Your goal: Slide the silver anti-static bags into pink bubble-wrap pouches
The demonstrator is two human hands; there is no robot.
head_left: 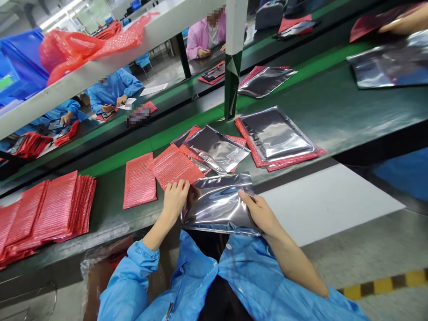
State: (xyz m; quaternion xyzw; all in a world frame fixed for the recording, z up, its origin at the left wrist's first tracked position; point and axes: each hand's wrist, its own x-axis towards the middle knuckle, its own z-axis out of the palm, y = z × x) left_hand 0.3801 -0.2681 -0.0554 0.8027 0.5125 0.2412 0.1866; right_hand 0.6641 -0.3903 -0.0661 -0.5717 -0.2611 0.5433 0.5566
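Note:
A shiny silver anti-static bag [216,202] is held flat in front of my chest, at the near edge of the bench. My left hand [175,196] is closed on its left end, fingers curled over the edge. My right hand [259,211] grips the opposite end, thumb on top. Just beyond the bag lie a pink bubble-wrap pouch [178,165] and a silver bag [217,146] on a loose pile. Another pink pouch [140,180] lies to the left. What the held bag contains cannot be made out.
Stacked pink pouches [58,206] fill the bench's left side. A silver bag on pink pouches [276,134] lies right of the pile. A white post [235,49] rises from the bench [342,113]. Another person's hand [411,20] is at the upper right; other people sit opposite.

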